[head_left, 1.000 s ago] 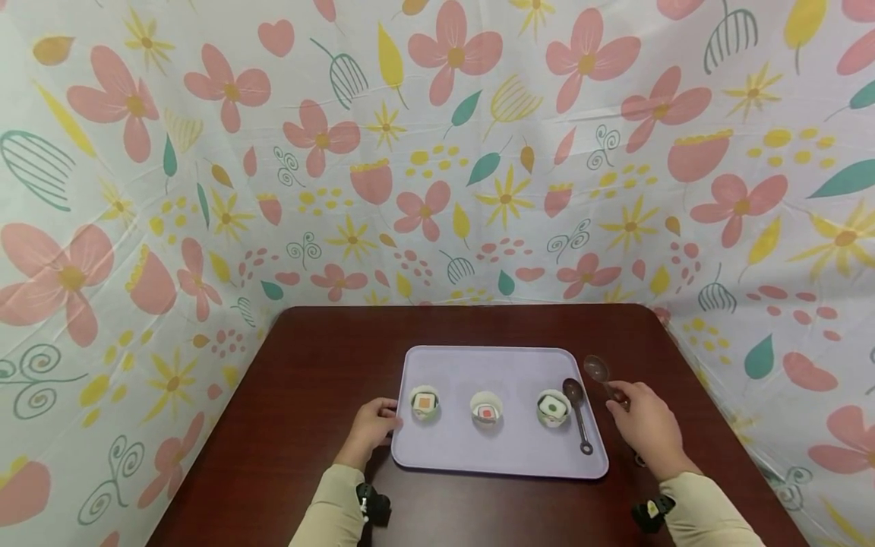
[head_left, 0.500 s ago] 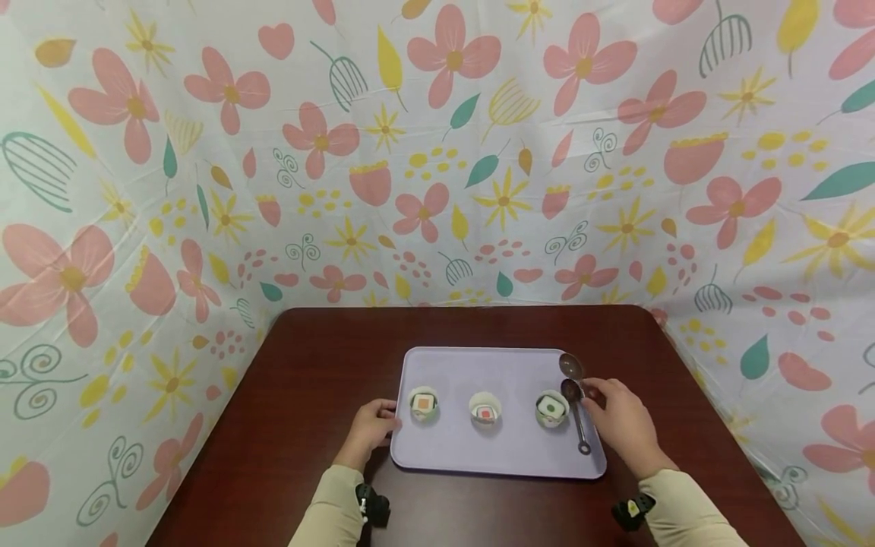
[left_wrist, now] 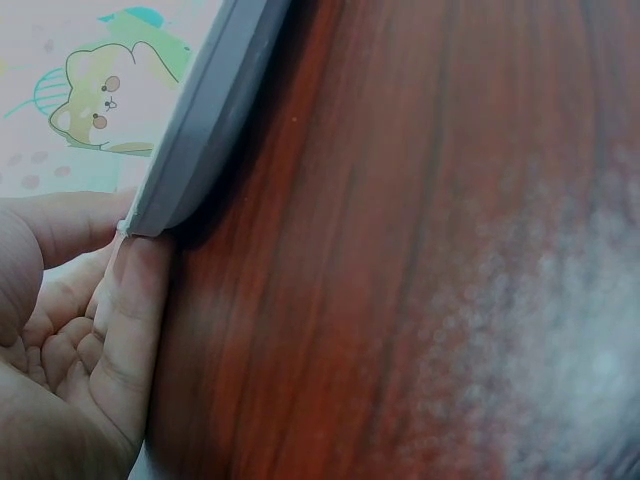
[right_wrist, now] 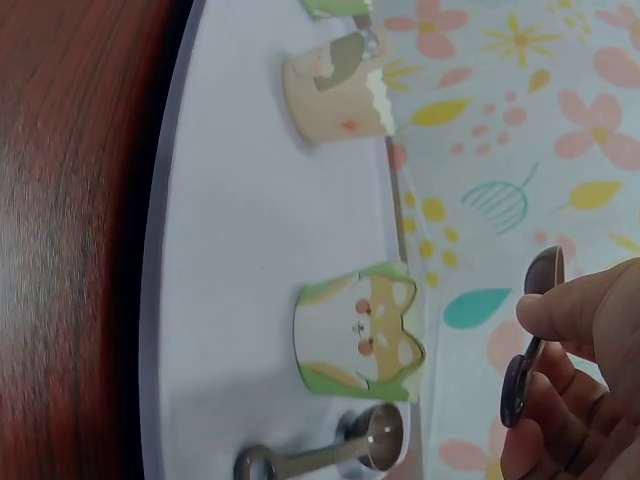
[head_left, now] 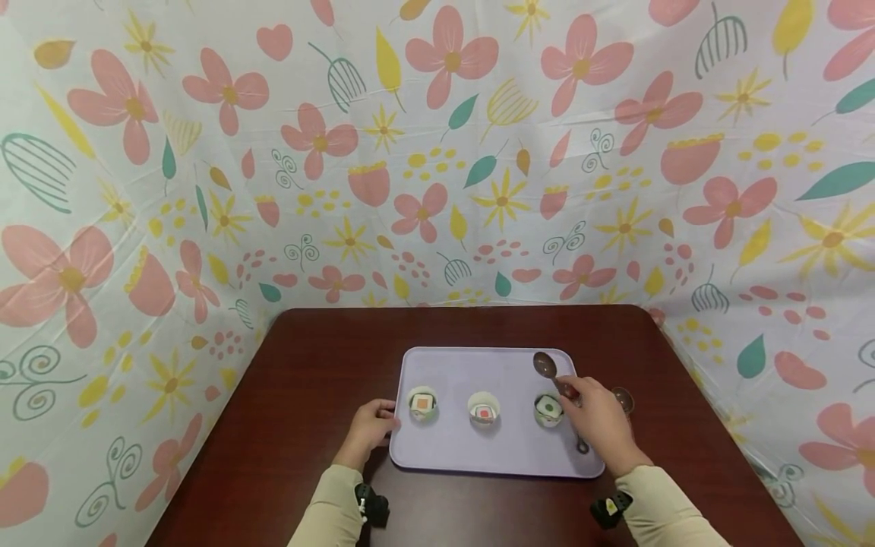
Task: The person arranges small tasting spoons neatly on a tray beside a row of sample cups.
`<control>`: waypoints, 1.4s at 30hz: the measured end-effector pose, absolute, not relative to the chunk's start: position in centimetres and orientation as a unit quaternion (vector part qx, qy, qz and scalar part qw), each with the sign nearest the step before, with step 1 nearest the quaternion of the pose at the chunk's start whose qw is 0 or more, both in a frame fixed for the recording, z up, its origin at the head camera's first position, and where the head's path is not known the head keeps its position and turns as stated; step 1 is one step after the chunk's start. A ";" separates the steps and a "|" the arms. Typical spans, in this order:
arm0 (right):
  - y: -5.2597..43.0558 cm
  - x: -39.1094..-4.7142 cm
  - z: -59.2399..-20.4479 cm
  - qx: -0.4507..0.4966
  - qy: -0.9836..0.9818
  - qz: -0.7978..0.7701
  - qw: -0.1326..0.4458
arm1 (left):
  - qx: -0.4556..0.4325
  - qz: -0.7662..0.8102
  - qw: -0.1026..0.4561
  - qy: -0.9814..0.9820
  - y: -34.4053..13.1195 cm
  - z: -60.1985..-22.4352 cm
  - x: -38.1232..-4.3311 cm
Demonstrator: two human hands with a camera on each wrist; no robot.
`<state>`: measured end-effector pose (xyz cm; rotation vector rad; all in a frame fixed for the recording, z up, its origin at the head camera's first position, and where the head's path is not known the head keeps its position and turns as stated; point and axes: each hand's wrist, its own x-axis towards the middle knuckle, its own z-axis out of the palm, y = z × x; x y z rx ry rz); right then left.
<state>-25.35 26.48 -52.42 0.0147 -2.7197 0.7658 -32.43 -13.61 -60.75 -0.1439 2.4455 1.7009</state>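
My right hand (head_left: 601, 418) pinches a brown spoon (head_left: 544, 365) by its handle, above the right part of the lilac tray (head_left: 451, 448). In the right wrist view the held spoon (right_wrist: 545, 270) is apart from the tray, its handle between thumb and fingers. A second spoon (right_wrist: 320, 458) lies on the tray, its bowl hidden by my hand in the head view. Three small paper cups stand in a row: one with an orange square (head_left: 422, 404), one with a red square (head_left: 484, 412), one with a green dot (head_left: 548, 410). My left hand (head_left: 369, 429) pinches the tray's left rim.
Another brown spoon (head_left: 623, 399) lies on the table to the right of the tray, partly behind my right hand. The dark wooden table (head_left: 328, 342) extends around the tray. A flower-print curtain (head_left: 424, 152) hangs behind and at both sides.
My right hand has carried the spoon leftward, from beside the tray to over its right part. The spoon on the table at right is now uncovered. My left hand stays on the rim.
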 end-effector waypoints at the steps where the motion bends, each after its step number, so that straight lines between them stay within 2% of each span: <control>1: 26.3 -25.4 -52.5 0.004 -0.951 0.269 0.154 | -0.048 0.569 0.080 0.817 -13.6 -60.7 -32.4; 13: 23.4 -25.7 -53.2 -0.013 -0.945 0.293 0.147 | -0.051 0.567 0.079 0.819 -13.6 -60.7 -32.4; 24: 20.7 -26.3 -54.0 -0.051 -0.938 0.294 0.179 | -0.051 0.568 0.075 0.818 -13.6 -60.7 -32.4; 42: 18.2 -27.2 -56.5 -0.090 -0.932 0.314 0.158 | -0.049 0.572 0.077 0.815 -13.5 -60.5 -32.4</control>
